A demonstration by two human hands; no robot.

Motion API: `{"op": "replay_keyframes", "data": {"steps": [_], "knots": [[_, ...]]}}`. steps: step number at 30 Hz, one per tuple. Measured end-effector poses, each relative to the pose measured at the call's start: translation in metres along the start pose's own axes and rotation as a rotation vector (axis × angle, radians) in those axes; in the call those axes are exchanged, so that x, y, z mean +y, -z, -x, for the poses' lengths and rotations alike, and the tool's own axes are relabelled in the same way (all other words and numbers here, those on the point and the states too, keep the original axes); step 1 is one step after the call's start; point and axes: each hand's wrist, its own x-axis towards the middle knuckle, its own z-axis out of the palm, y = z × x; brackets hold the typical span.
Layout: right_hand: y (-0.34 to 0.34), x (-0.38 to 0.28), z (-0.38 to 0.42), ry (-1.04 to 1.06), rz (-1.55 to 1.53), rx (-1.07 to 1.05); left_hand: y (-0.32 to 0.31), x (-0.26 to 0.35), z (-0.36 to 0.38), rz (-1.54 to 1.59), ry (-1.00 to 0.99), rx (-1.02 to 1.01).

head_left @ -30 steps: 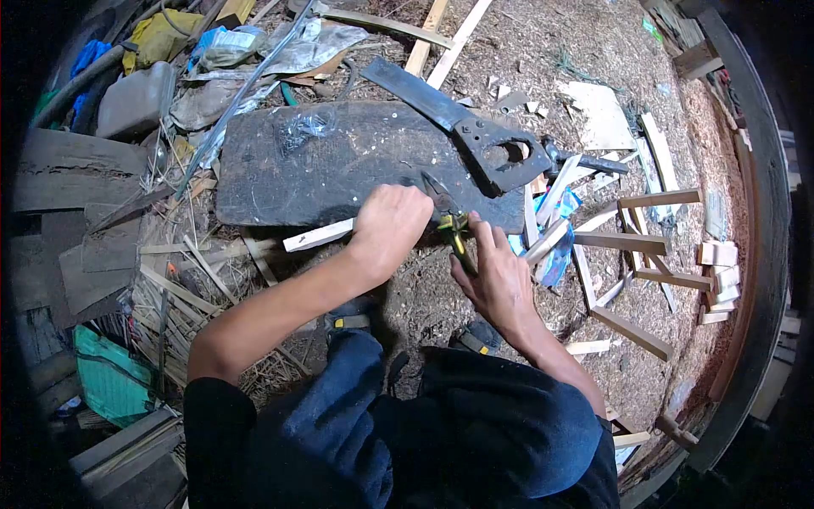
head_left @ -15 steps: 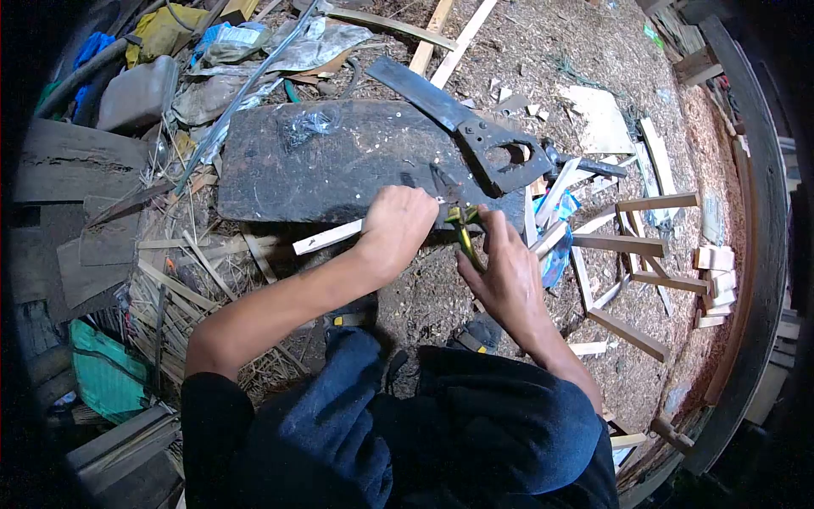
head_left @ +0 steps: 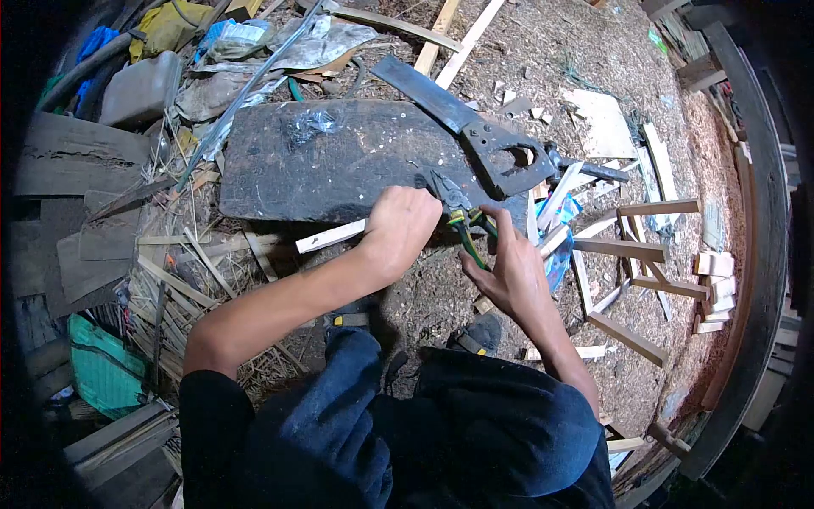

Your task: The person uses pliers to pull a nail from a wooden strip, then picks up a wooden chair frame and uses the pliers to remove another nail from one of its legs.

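Observation:
My left hand [head_left: 403, 227] is closed in a fist at the bench's near edge, around a pale wooden strip [head_left: 329, 237] whose end sticks out to the left. My right hand [head_left: 509, 267] grips pliers [head_left: 451, 195] with green and yellow handles, their jaws pointing up and away over the board, right beside the left fist. Both hands are at the front side of a dark, worn wooden bench [head_left: 297, 174]. A handsaw [head_left: 475, 131] lies across its far right part, handle to the right.
Wooden legs of an upturned frame [head_left: 632, 248] jut out on the right. Cut blocks [head_left: 716, 280] are stacked beyond them. Thin sticks [head_left: 182, 284] are heaped at left, near a grey plastic jug [head_left: 140, 89]. Wood shavings cover the ground.
The pliers have turned slightly, showing more of their jaws, and the right hand has shifted a little. My left hand keeps its place on the strip.

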Motion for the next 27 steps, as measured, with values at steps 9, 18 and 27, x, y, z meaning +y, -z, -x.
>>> {"op": "replay_keyframes", "data": {"steps": [9, 18, 27], "knots": [[-0.017, 0.013, 0.000, -0.003, 0.021, 0.004, 0.001, 0.000, -0.002, 0.010, 0.019, -0.032], [-0.013, 0.009, 0.001, 0.077, -0.020, 0.128, 0.002, 0.001, 0.000, 0.007, 0.004, -0.041], [-0.016, 0.009, 0.000, -0.035, -0.057, 0.010, 0.002, 0.004, 0.001, -0.034, 0.013, -0.059]]}}
